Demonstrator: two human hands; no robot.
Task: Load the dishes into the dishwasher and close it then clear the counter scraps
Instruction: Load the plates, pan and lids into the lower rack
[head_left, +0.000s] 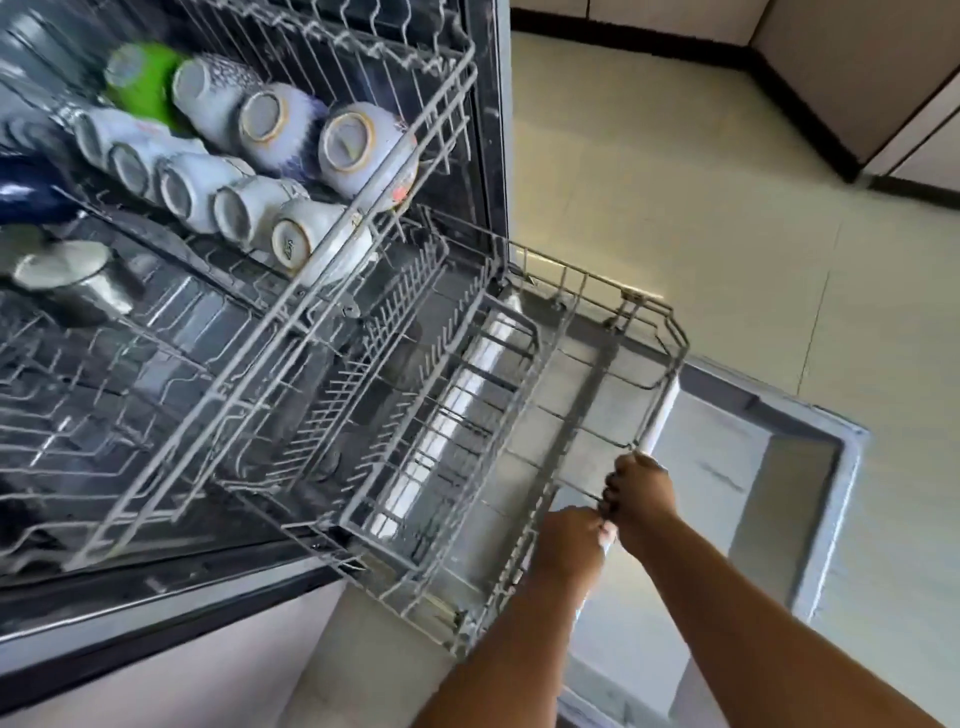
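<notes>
The dishwasher stands open with both wire racks pulled out. The upper rack holds several upturned white cups and a green cup. The lower rack sits out over the lowered door and carries no dishes in its visible part. My left hand and my right hand both grip the lower rack's front rim, side by side, fingers curled over the wire.
A metal pot or lid sits at the left inside the machine. Pale tiled floor stretches to the right, bounded by cabinets with a dark plinth at the top right.
</notes>
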